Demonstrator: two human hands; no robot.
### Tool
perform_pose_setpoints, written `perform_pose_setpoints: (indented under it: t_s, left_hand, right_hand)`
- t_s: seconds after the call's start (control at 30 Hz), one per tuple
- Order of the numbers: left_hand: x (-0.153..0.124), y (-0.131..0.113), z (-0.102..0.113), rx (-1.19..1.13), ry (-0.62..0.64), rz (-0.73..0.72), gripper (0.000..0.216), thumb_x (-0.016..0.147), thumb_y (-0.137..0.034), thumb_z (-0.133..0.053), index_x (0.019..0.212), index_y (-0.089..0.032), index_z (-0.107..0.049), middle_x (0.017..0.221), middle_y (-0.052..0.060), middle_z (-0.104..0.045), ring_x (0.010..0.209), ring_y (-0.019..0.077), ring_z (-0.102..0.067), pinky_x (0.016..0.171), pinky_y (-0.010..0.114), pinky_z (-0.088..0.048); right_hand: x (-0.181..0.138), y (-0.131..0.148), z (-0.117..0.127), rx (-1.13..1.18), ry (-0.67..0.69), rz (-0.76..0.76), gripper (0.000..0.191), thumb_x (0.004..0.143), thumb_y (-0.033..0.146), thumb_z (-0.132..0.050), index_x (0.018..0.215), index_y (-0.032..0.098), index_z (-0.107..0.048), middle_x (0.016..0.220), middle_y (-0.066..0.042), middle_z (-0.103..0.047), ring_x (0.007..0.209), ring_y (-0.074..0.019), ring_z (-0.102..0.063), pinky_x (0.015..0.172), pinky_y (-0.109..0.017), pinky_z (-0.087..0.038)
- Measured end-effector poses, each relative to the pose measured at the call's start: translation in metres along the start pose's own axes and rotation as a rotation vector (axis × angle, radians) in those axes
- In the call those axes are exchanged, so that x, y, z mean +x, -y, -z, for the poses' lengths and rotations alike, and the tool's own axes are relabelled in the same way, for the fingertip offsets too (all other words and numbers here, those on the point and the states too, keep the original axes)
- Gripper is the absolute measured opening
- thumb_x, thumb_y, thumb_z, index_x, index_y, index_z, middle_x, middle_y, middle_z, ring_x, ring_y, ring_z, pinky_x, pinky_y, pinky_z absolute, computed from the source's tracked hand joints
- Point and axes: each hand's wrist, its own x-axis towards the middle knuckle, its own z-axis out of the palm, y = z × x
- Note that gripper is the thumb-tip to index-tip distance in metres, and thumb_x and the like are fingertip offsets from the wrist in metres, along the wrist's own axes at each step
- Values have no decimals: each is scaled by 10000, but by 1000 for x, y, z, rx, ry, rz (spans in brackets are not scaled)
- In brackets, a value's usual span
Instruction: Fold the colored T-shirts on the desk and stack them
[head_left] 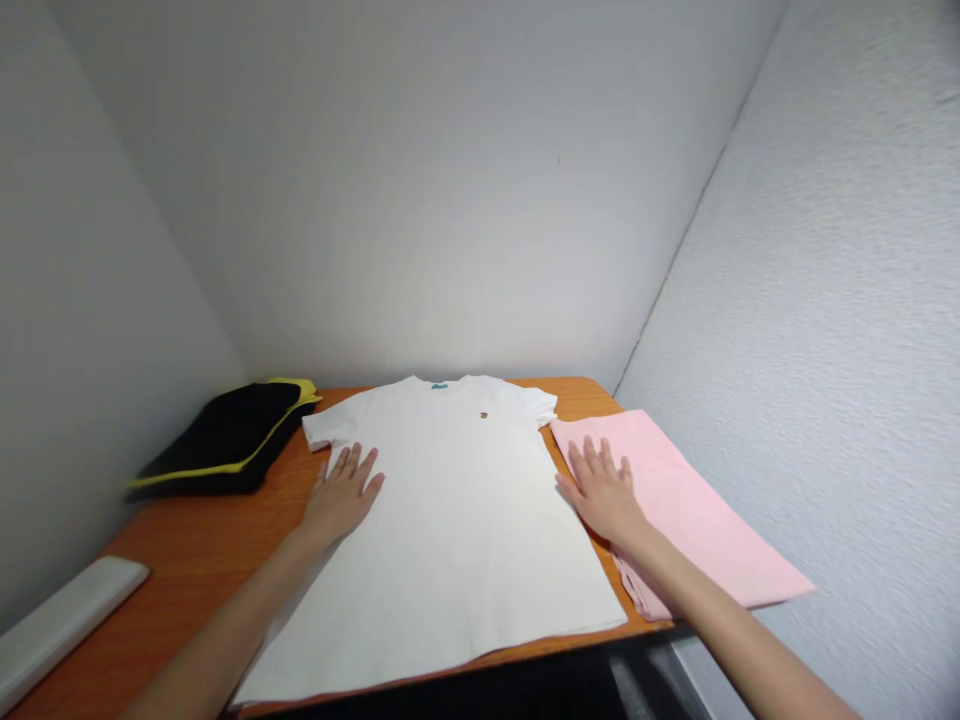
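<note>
A white short-sleeved T-shirt (450,530) lies spread flat, front up, on the wooden table (202,550).

No text can be read: on the white short-sleeved cloth T-shirt (446,530), the small teal neck label (439,386) and tiny red-brown chest emblem (484,415) cannot be deciphered.

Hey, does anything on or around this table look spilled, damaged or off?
The white shirt lies spread out, with no spill in sight. Only the dark, uneven line between the back wall and right wall looks odd: it could be a crack.
</note>
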Motion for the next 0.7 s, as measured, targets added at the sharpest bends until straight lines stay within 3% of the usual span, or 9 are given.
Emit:
perform_pose_setpoints:
  t_s: [0.1,0.17,0.33,0.53,0.63,0.7]
  left_hand:
    - [-5,-2,6,-4,9,-9,613,965,-514,-245,1509,-234,-271,1591,68,-171,1473,253,-114,1172,507,-100]
    - [-14,-9,10,-14,2,-46,624,964,-515,-245,1515,-222,-257,1596,59,-140,1477,249,-76,1176,511,-69]
    - [-56,-25,12,-100,72,-146,635,946,-573,-278,1521,-318,-190,1597,-9,-84,1480,237,-35,1177,519,-52]
    - [-74,-22,10,-92,-25,-207,622,957,-557,-290,1509,-273,-240,1591,75,-165,1464,282,-148,1153,569,-119]
    - [-80,-34,25,-70,-59,-201,631,957,-546,-303,1489,-206,-317,1567,124,-236,1453,324,-174,1141,603,-109]
    - [-92,-61,39,-83,-105,-280,618,962,-523,-319,1476,-181,-352,1550,134,-286,1444,334,-204,1143,597,-117]
  right_hand:
    - [-32,35,8,124,49,325,704,959,635,-224,1537,235,-184,1594,-39,-57,1452,-276,47,1168,-518,-64]
    - [-52,52,9,194,109,427,722,948,666,-235,1534,247,-187,1591,-30,-48,1453,-273,26,1176,-504,-92]
    - [-74,60,2,237,108,426,727,930,681,-305,1529,290,-179,1588,-14,-24,1449,-299,5,1174,-532,-111]
    - [-83,48,-1,270,92,463,687,950,628,-344,1531,307,-166,1591,-7,-28,1452,-297,-10,1168,-543,-103]
    - [-61,38,8,365,135,469,707,954,611,-353,1536,251,-177,1586,-53,-124,1449,-285,-103,1159,-496,-192]
    - [-23,27,19,436,52,432,692,959,573,-376,1522,194,-239,1548,-106,-267,1422,-282,-226,1139,-465,-251]
